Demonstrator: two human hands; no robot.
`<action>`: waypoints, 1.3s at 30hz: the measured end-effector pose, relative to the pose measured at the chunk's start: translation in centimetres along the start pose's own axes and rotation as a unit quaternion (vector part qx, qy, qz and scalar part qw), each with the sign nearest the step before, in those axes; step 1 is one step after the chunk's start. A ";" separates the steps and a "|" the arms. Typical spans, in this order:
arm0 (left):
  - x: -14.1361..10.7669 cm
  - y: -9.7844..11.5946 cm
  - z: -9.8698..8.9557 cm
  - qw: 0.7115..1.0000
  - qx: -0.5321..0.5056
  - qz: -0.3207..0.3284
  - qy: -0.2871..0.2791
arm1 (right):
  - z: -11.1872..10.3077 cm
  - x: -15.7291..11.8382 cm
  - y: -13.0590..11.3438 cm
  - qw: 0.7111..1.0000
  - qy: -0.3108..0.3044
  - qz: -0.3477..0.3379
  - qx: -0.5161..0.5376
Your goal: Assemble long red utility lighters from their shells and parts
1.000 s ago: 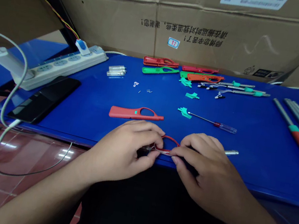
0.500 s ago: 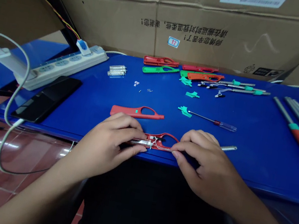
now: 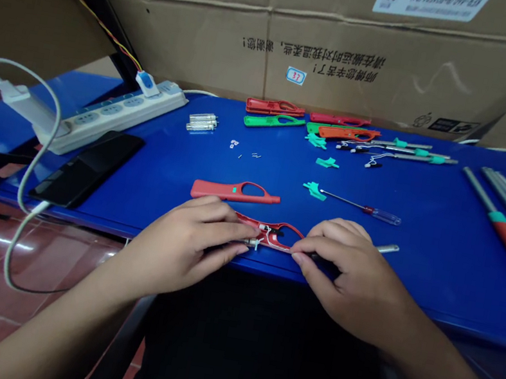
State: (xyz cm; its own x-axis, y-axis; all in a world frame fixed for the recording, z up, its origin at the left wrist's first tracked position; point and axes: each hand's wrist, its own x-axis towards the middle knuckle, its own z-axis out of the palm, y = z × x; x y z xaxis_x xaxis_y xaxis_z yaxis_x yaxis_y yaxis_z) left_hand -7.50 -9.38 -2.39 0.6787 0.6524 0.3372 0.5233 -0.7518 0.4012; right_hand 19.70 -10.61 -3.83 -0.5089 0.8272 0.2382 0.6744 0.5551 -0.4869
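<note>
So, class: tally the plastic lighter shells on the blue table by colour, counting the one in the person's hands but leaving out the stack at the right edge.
Red-orange lighter shells: 5, including the held one
Green lighter shells: 2
Total: 7

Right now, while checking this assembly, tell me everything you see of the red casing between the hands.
The red plastic casing is an open half-shell with a loop-shaped grip, lying flat near the table edge. White wire and a metal cylinder sit inside. The left hand and right hand pinch its ends.
</note>
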 end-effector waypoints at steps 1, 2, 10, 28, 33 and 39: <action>0.1 -0.1 0.0 1.000 -0.006 -0.003 -0.005 | 0.0 0.0 0.0 1.000 0.000 -0.001 0.001; 0.1 -0.2 0.1 1.000 -0.011 -0.007 -0.010 | 0.1 0.0 0.1 1.000 0.001 -0.001 0.002; 0.2 -0.7 0.1 0.998 -0.061 -0.023 -0.021 | -0.2 -0.4 -0.2 1.000 -0.003 0.009 0.016; 0.4 -0.5 0.2 0.999 -0.041 -0.030 -0.007 | -2.9 -1.7 2.5 0.999 0.024 -0.022 -0.035; 0.9 -0.1 0.9 0.999 -0.014 -0.026 0.012 | -2.5 -1.7 3.0 0.999 0.012 -0.033 -0.030; 1.1 -0.2 1.3 0.999 -0.044 -0.024 -0.008 | -2.4 -1.6 2.9 0.998 0.020 -0.033 -0.040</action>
State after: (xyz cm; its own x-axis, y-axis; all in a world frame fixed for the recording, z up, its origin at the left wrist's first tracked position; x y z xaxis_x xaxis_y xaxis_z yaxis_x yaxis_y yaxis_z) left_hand -6.20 -8.66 -3.17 0.6629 0.6850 0.3023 0.5087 -0.7083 0.4894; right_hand 23.78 -10.08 -3.62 -0.5322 0.7908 0.3023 0.6817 0.6120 -0.4009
